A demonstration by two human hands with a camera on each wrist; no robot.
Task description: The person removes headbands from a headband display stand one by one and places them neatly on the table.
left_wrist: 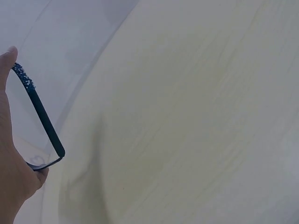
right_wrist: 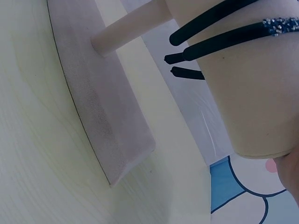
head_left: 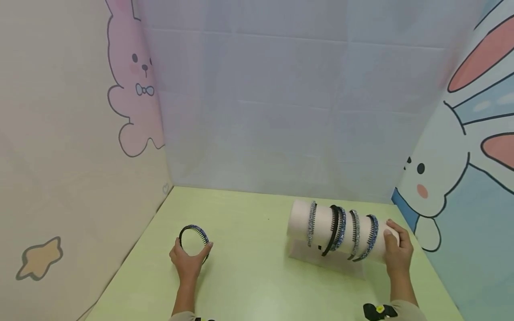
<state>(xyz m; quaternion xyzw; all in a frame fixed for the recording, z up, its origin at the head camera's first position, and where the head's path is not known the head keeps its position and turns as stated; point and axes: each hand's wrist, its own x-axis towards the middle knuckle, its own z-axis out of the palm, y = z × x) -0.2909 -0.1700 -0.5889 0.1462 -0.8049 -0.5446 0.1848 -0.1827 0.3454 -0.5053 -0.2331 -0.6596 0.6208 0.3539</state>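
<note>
In the head view my left hand [head_left: 187, 264] holds a blue glittery headband [head_left: 201, 232] with comb teeth, thumb and fingers on its two sides, above the left of the table. The left wrist view shows that headband [left_wrist: 42, 114] with its dark smooth end and glitter near a fingertip. On the right, my right hand [head_left: 400, 255] grips the end of a pale padded display roll [head_left: 299, 218]. Around the roll sit several headbands, among them a silver one [head_left: 311, 225], a black one [head_left: 330, 243] and a blue one [head_left: 373, 236]. Dark headband ends [right_wrist: 224, 41] show in the right wrist view.
The roll's flat base [right_wrist: 107, 102] rests on the pale green table [head_left: 245, 249], joined by a short post [right_wrist: 133, 28]. A plain curtain [head_left: 281, 111] hangs behind the table. Rabbit-printed walls [head_left: 445, 178] stand at both sides.
</note>
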